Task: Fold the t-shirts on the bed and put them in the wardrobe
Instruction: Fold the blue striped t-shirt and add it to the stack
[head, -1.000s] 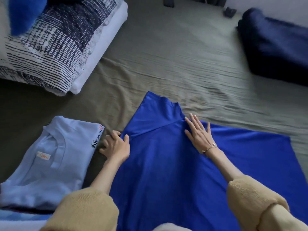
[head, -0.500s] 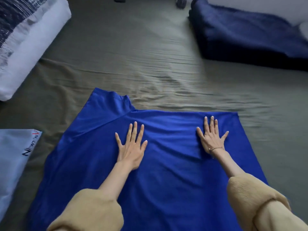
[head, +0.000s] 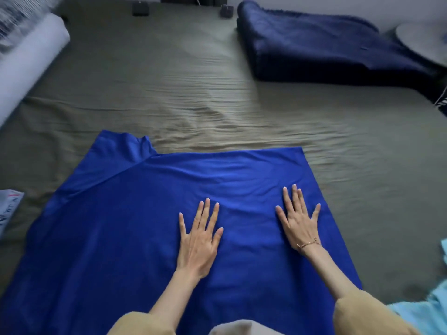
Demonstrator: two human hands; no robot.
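While both our palms lie flat on the blue shirt (head: 121, 238), we press it down onto the olive sheet (head: 169, 93) of the bed. Our left hand (head: 199, 243) rests near the middle of the cloth, fingers straight and fanned apart, thumb out to the side. Our right hand (head: 298, 221) lies beside it toward the shirt's right edge, fingers also straight and a little spread, with a thin bracelet (head: 308, 244) at the wrist. Neither hand pinches or curls around anything. Tan sleeves (head: 362, 310) cover both forearms near the lower edge.

The shirt spreads wide across the near part of the bed, one sleeve (head: 125, 151) poking out at its far left corner, the far edge running straight across and soft wrinkles lying just ahead of our fingers. At the left edge we see a corner of a pale folded shirt (head: 9, 209) with dark lettering, apart from the blue one. Far right, a folded navy blanket (head: 326, 47) sits on the sheet. Far left lies a white pillow (head: 26, 66); the view is blurred there, so the patterned cloth above it is probably another pillow. Something light blue (head: 425, 310), perhaps another garment, shows at the lower right corner
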